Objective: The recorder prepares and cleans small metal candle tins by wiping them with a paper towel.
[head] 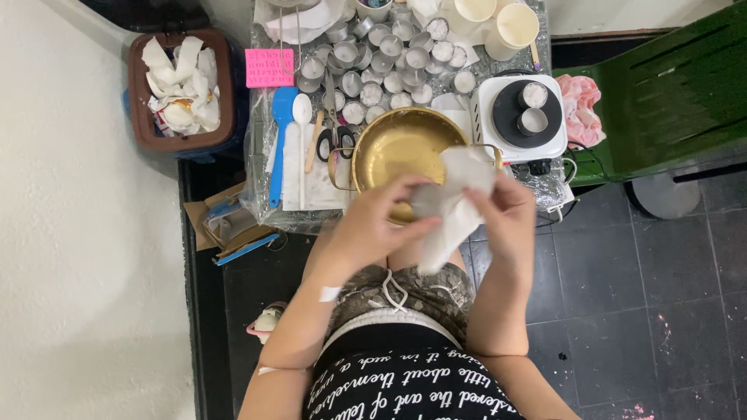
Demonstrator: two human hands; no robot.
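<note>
My left hand (381, 218) and my right hand (510, 210) meet in front of me, just over the near rim of a brass pan (397, 140) with two handles. Between them is a small round metal cup (428, 200), gripped by my left hand. My right hand presses a crumpled white tissue (459, 194) against the cup; the tissue hangs down toward my lap. The pan looks empty inside.
Several small metal cups (381, 62) crowd the back of the table. A white hot plate (523, 117) carries two cups. Scissors (334, 140), a white spoon (302, 117), a blue spatula (282, 140) and a pink mould (270, 68) lie left. A brown bin (183, 89) holds tissues.
</note>
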